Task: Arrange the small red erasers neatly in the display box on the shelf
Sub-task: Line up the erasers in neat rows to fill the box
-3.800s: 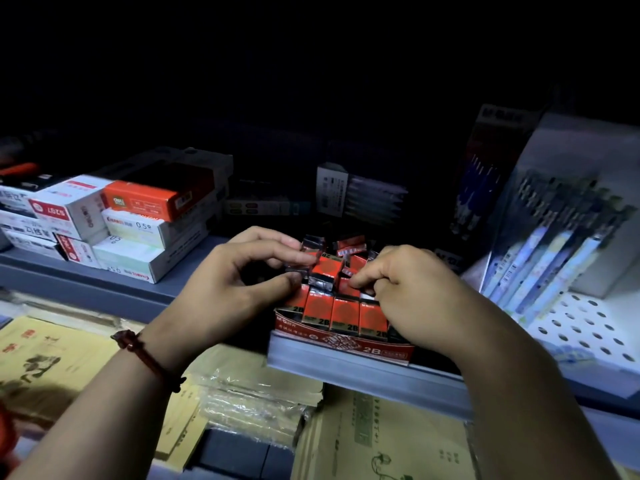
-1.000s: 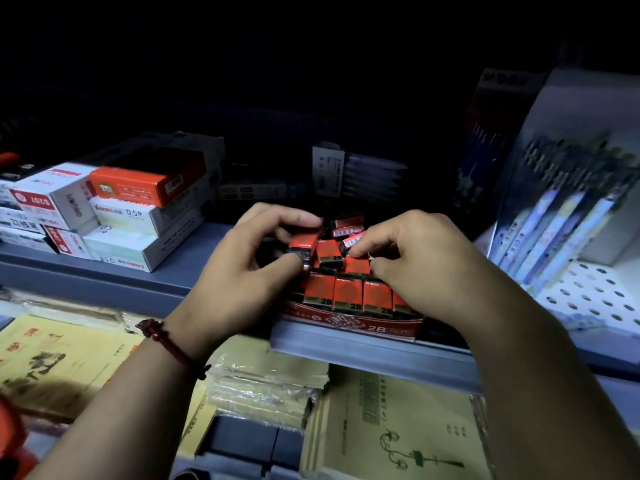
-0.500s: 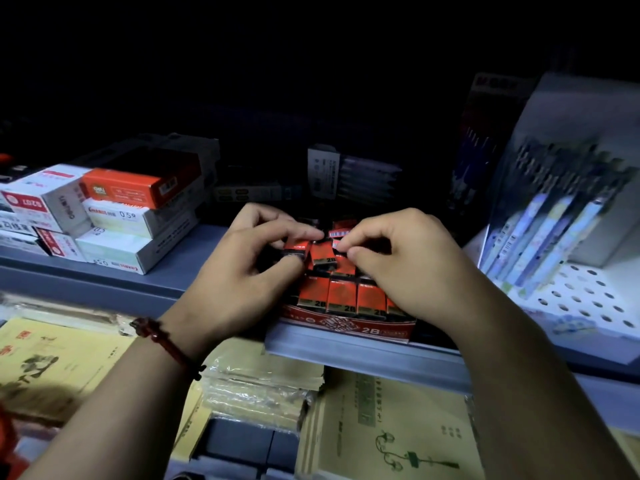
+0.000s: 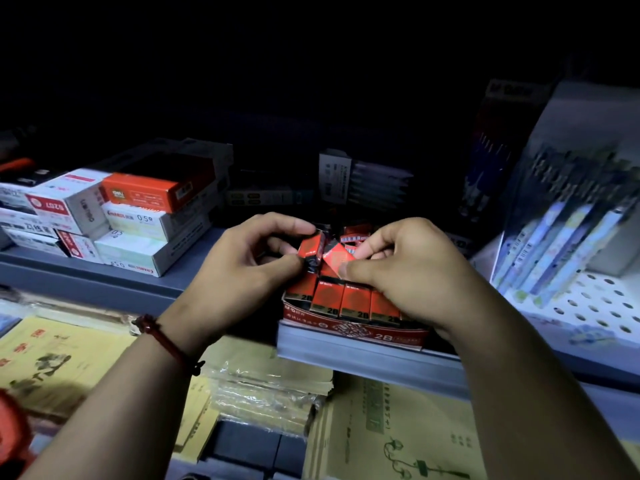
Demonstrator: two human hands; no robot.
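Note:
A red display box marked 2B sits at the front edge of the grey shelf. A tidy front row of red erasers stands upright in it; loose ones lie jumbled at the back. My left hand pinches one red eraser between thumb and fingers, lifted above the box. My right hand grips a second red eraser, tilted, right beside the first. The box's right end is hidden under my right hand.
Stacked white and orange stationery boxes fill the shelf's left. A pen display rack leans at the right on a perforated white panel. Dark pen packs stand behind. Yellow paper pads lie on the lower level.
Both hands have lifted slightly; the left one has raised its eraser clear of the pile, and the right has tilted another up beside it.

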